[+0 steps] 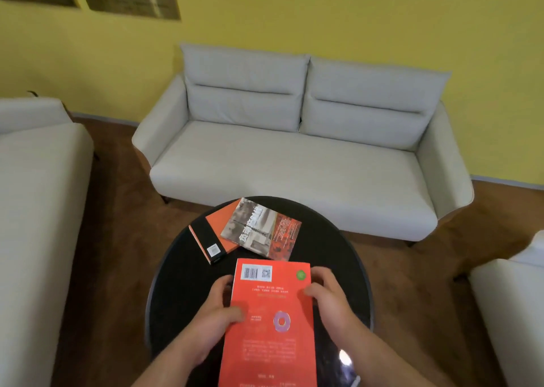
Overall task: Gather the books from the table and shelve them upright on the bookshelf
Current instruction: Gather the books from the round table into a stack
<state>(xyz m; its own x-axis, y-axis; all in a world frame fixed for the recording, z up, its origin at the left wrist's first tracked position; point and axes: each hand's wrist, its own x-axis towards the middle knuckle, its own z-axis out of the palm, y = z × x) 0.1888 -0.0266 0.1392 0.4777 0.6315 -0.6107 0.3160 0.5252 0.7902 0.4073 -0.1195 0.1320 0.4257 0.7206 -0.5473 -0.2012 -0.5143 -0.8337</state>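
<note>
A large red book (270, 322), back cover up with a barcode, is over the near part of the round black table (176, 283). My left hand (219, 313) grips its left edge and my right hand (328, 295) grips its right edge. Farther back on the table lie two more books flat: an orange and black book (212, 236) and, overlapping its right side, a grey and red photo-cover book (262, 229). No bookshelf is in view.
A light grey two-seat sofa (294, 157) stands behind the table against a yellow wall. Another pale sofa (38, 210) is at the left and a pale seat (512, 298) at the right. Brown floor surrounds the table.
</note>
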